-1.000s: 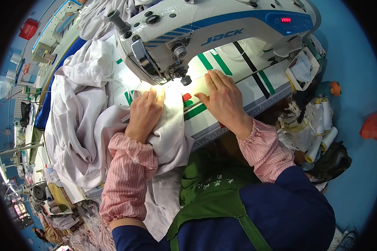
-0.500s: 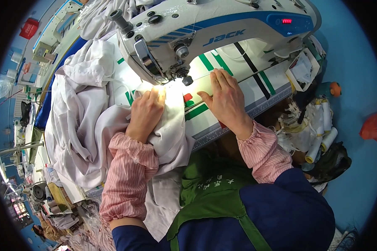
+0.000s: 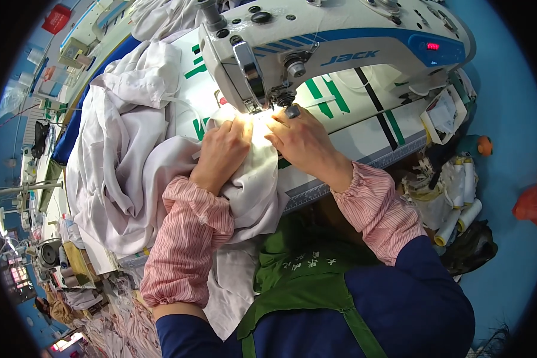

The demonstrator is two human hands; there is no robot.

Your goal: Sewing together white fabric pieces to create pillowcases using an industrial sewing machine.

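A white and blue sewing machine (image 3: 364, 53) stands over the pale work surface, its lamp glaring at the needle. Pale cloth (image 3: 259, 161) runs under the needle area and down over the front edge. Left of the needle, my left hand (image 3: 224, 149) grips this cloth, fingers bent and pressed together. Close on the right side, my right hand (image 3: 304, 140) has its thumb and fingertips pinched on the cloth, just below the presser foot. The bright light washes out the fingertips and the cloth edge.
A large heap of pale cloth (image 3: 125, 131) lies left of my left hand. A metal ruler strip (image 3: 307, 196) follows the table's front edge. At the right are a small white box (image 3: 443, 116), thread spools (image 3: 453, 221) and an orange-tipped bottle (image 3: 477, 145).
My right hand has moved left from the bare table surface to the cloth at the needle, its fingers closing. My left hand stays on the cloth. The whole view has shifted slightly.
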